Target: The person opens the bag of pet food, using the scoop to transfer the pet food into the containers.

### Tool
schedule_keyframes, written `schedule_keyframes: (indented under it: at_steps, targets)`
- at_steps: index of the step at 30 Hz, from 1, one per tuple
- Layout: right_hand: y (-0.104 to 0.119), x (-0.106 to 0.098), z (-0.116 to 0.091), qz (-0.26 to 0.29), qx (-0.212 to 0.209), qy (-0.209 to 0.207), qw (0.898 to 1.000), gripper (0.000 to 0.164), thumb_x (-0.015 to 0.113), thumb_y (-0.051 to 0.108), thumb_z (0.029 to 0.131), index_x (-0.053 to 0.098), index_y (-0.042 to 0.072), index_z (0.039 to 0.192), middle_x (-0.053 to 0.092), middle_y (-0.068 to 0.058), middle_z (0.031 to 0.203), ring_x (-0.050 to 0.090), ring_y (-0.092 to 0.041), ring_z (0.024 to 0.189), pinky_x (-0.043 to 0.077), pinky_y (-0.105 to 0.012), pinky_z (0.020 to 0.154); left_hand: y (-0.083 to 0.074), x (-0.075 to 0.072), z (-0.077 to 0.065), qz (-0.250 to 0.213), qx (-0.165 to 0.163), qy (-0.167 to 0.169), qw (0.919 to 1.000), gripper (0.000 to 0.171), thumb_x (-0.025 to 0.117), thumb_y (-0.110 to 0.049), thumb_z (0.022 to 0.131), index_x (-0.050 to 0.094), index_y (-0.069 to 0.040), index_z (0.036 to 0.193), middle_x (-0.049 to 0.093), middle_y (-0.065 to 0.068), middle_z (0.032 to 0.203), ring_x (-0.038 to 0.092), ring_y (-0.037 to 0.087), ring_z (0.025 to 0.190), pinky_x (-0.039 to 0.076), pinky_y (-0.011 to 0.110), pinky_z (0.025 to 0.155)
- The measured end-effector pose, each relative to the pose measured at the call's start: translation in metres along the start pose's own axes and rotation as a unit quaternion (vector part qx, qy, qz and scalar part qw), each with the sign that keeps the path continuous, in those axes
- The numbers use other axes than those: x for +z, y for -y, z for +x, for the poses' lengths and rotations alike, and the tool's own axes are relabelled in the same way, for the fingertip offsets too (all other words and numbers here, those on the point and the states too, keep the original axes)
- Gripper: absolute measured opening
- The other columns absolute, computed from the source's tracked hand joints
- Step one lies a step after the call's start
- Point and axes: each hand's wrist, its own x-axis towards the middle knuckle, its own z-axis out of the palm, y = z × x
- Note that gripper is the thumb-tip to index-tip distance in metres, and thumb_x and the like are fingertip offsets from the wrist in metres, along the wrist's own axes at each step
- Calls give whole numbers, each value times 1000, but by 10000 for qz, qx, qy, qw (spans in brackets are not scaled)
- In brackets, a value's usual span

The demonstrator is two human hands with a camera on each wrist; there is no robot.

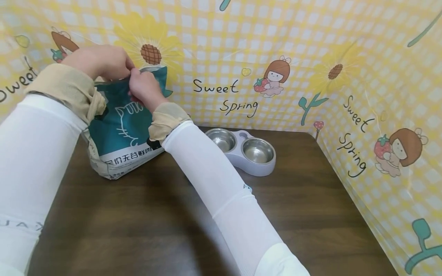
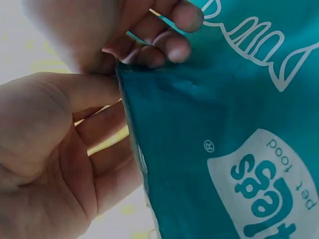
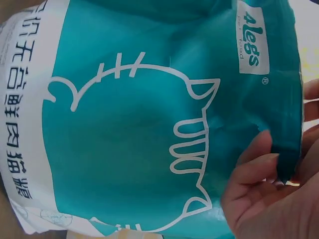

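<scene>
A teal and white cat food bag [image 1: 117,115] stands on the table at the left, with a white cat outline and "4legs pet food" lettering [image 3: 253,37]. At its top edge, my left hand [image 1: 100,61] pinches the rim; the left wrist view shows thumb and finger meeting there. Right beside it, my right hand [image 1: 146,86] holds the same edge, fingertips curled against the teal front [image 3: 264,149]. Both hands nearly touch each other. What lies inside the bag is hidden.
A pale double pet bowl [image 1: 257,153] with two metal basins stands on the brown wooden table [image 1: 310,214], right of the bag. Yellow checked cloth [image 1: 221,46] with printed figures hangs behind and along the right side.
</scene>
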Motion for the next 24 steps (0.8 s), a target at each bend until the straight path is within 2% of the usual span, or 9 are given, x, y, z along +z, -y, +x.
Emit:
schedule_keyframes:
  at_steps: [2, 6, 10, 13, 16, 24]
  targets:
    - [0, -1, 2, -220, -9, -5, 9998, 60, 30, 44, 107, 59, 14, 64, 57, 0, 52, 57, -18, 48, 38, -28, 38, 1, 0, 4, -155, 48, -74, 9998, 40, 43, -1, 94, 55, 18, 127, 65, 33, 97, 59, 33, 78, 60, 47, 68]
    - [1, -4, 4, -374, -12, 94, 9993, 58, 29, 42, 108, 59, 13, 68, 56, 0, 53, 54, -18, 48, 36, -27, 37, 2, 1, 9, -181, 124, -331, 9992, 37, 45, -2, 94, 60, 19, 121, 67, 33, 94, 61, 32, 74, 59, 45, 64]
    - [0, -7, 2, -61, -79, 250, 9996, 47, 32, 35, 108, 61, 12, 80, 56, -1, 55, 51, -17, 44, 38, -26, 37, 4, 3, 11, -65, 171, -567, 9982, 36, 51, -7, 95, 62, 19, 118, 67, 32, 90, 58, 30, 69, 54, 42, 60]
    - [0, -9, 1, 196, -96, 346, 9992, 39, 36, 32, 108, 63, 12, 87, 57, -1, 57, 50, -16, 44, 39, -26, 36, 7, 5, 11, -116, 118, -652, 9977, 37, 53, -9, 97, 61, 19, 119, 64, 38, 101, 58, 36, 76, 55, 49, 68]
    - [0, -9, 0, 234, -105, 363, 9990, 36, 37, 29, 107, 64, 12, 90, 58, 0, 59, 50, -16, 44, 39, -25, 36, 11, 7, 12, -221, 41, -741, 9970, 38, 52, -9, 98, 59, 20, 122, 60, 41, 110, 56, 42, 85, 53, 56, 76]
    - [-7, -6, -1, 475, -140, 286, 9984, 33, 35, 23, 108, 63, 12, 95, 69, -3, 74, 50, -14, 43, 38, -24, 36, 22, 11, 16, -626, -243, -742, 9950, 42, 54, -13, 100, 55, 18, 128, 54, 42, 119, 47, 46, 96, 46, 60, 86]
